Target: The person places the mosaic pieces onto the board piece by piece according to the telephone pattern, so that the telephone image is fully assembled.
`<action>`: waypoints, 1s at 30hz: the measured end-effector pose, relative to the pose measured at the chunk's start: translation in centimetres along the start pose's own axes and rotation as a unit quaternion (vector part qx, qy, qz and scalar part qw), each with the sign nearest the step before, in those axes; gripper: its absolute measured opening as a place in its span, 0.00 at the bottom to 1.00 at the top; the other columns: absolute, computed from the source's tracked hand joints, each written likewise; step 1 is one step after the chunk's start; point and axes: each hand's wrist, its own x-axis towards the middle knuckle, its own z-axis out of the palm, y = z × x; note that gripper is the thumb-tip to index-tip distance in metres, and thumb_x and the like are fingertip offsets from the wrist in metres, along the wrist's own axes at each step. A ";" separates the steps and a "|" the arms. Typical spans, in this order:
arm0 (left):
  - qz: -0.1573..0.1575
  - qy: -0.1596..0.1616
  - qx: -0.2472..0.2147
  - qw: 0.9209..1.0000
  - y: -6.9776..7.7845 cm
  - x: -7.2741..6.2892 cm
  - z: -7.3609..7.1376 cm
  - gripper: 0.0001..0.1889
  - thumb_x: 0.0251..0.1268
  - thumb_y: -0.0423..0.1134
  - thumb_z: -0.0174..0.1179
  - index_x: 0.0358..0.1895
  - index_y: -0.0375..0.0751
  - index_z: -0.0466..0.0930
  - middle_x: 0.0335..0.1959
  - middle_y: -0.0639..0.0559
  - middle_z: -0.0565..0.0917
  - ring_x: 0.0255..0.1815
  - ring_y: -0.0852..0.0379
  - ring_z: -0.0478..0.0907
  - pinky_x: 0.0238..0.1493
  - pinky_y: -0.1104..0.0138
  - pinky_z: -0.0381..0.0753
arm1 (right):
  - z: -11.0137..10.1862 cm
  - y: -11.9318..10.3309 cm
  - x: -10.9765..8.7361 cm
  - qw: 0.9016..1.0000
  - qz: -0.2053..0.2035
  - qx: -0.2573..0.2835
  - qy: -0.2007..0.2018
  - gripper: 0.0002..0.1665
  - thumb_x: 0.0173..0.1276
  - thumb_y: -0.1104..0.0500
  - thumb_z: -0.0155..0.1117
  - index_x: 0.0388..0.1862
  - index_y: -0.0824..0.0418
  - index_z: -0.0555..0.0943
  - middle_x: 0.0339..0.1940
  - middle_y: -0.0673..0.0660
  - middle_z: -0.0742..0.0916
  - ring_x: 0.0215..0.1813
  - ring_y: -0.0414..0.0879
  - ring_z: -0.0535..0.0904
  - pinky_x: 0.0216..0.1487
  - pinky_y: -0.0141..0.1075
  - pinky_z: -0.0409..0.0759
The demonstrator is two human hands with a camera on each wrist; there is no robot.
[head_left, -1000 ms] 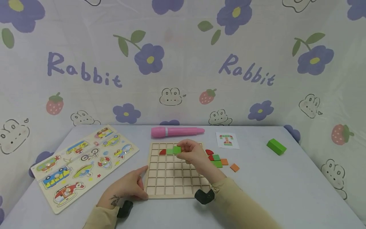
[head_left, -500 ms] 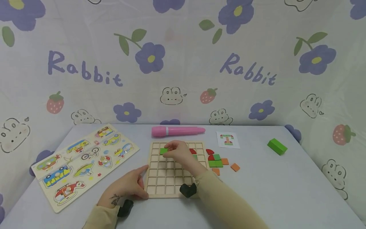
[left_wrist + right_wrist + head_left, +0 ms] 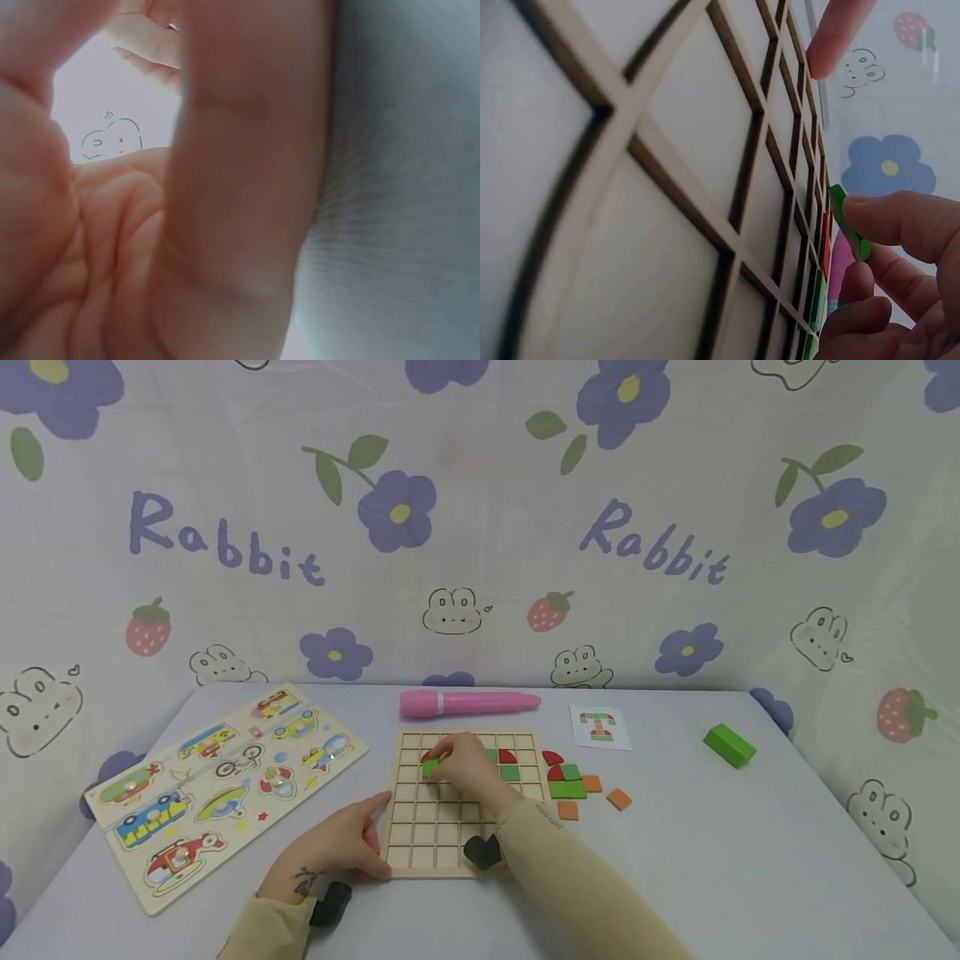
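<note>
My right hand [image 3: 467, 768] pinches a small green square tile [image 3: 849, 223] between thumb and fingertips, close over the upper left of a wooden grid board [image 3: 423, 835]. In the right wrist view the tile is tilted against the board. A red quarter-circle piece [image 3: 507, 757] and a green square [image 3: 509, 772] lie in the board's cells to the right of this hand, which hides part of that row. My left hand [image 3: 341, 843] rests at the board's left edge, with the index finger and thumb spread along it. Its palm fills the left wrist view.
Loose red, green and orange pieces [image 3: 567, 810] lie right of the board. Behind them is a pattern card [image 3: 600, 727]. A pink marker-shaped stick [image 3: 472, 703] lies behind the board, a vehicle puzzle board [image 3: 232, 793] at left, and a green block [image 3: 730, 746] at far right.
My right hand has carried the green tile leftward across the board and lowered it toward the cells below the red piece at upper left. The left hand has stayed put.
</note>
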 end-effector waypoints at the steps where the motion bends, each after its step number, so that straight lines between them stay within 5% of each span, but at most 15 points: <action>1: -0.001 -0.001 0.000 1.000 0.0 0.0 0.0 0.56 0.31 0.31 0.75 0.71 0.37 0.52 0.20 0.49 0.75 0.18 0.58 0.70 0.20 0.68 0.70 | 0.1 0.1 0.0 1.000 0.004 -0.006 0.003 0.14 0.49 0.63 0.69 0.38 0.58 0.83 0.35 0.53 0.82 0.32 0.45 0.73 0.30 0.34 0.72; 22: 0.004 -0.003 -0.006 1.000 0.1 0.1 -0.1 0.56 0.31 0.31 0.75 0.71 0.36 0.52 0.19 0.50 0.75 0.17 0.59 0.70 0.20 0.68 0.69 | 1.2 0.2 0.4 0.997 0.007 -0.071 0.019 0.16 0.48 0.63 0.70 0.39 0.55 0.85 0.45 0.53 0.82 0.36 0.44 0.74 0.35 0.36 0.72; 26: 0.006 -0.005 -0.003 1.000 0.1 0.1 -0.1 0.56 0.31 0.31 0.75 0.71 0.35 0.52 0.19 0.50 0.75 0.17 0.59 0.70 0.20 0.68 0.69 | 0.9 0.0 0.2 0.999 0.005 -0.044 0.013 0.18 0.48 0.63 0.70 0.41 0.56 0.84 0.41 0.53 0.83 0.36 0.45 0.75 0.34 0.35 0.72; 30: 0.007 -0.006 0.003 1.000 0.0 0.1 -0.1 0.56 0.32 0.32 0.75 0.71 0.35 0.52 0.20 0.50 0.75 0.17 0.59 0.70 0.20 0.68 0.69 | 0.2 -0.2 0.1 0.999 -0.009 0.041 0.011 0.21 0.50 0.63 0.71 0.46 0.60 0.82 0.36 0.55 0.81 0.34 0.45 0.73 0.31 0.34 0.72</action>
